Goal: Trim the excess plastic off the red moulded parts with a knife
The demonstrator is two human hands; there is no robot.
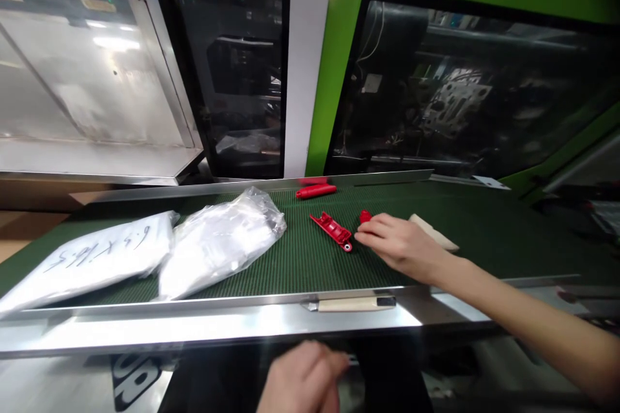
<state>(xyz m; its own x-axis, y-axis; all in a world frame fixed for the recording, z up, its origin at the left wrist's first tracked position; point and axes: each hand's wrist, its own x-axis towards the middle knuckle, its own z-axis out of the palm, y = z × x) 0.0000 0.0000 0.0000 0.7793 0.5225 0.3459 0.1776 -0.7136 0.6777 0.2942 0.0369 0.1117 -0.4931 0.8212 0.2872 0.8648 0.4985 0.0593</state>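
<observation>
At the far left of the frame a flat white plastic bag with handwritten figures on it (92,257) lies on the green ribbed belt of the table (290,264), and just right of it, touching its edge, sits a fuller crumpled clear plastic bag of white pieces (220,240); both look closed, so I judge that share of the packing done. Moving toward the middle, a long red plastic moulded part (316,191) lies at the back edge of the belt, well apart from your hands and untouched. Below it, centre frame, an open red plastic shell piece with a small ring at its end (332,230) lies flat on the belt, just beside your fingertips. Your left hand (303,381) is at the bottom centre, below the steel rim of the table (232,326); its fingers are curled loosely, and I cannot tell whether they hold anything. On that rim, slightly right of centre, rests a cream-handled knife (356,303), lying free. Your right hand (400,242) reaches in from the lower right, palm down on the belt, its grip partly closed with the fingers over a small red plastic piece (365,215) that shows only at its top; whether you have pinched it or merely touch it I cannot say. Just beyond your wrist lies a pale beige flat block (436,233). By my reading the red parts remain loose and unbagged, so the gathering is at an early stage.
</observation>
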